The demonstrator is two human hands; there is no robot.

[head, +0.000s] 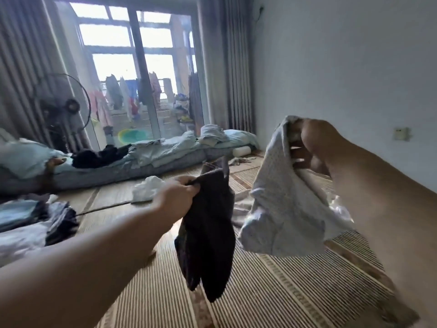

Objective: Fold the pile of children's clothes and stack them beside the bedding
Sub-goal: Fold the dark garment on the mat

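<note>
A striped mat [272,292] fills the lower frame. At centre, your left hand [176,196] pinches a dark garment [208,235]; at right, your right hand [312,147] grips a pale garment [281,209].

Two small garments held aloft.
A dark garment [208,233] hangs limp at centre; a pale dotted garment [281,209] droops centre-right; folded clothes [28,216] lie stacked lower left, near rumpled light-blue bedding [165,150].

Bare striped mat [272,292] is left open below the hanging dark garment [208,233] and pale garment [283,209], with only a narrow gap seen between them. Leftward passage is blocked by stacked clothes [35,216]; ahead, by a crumpled white cloth [147,188] and the bedding [165,152].
</note>
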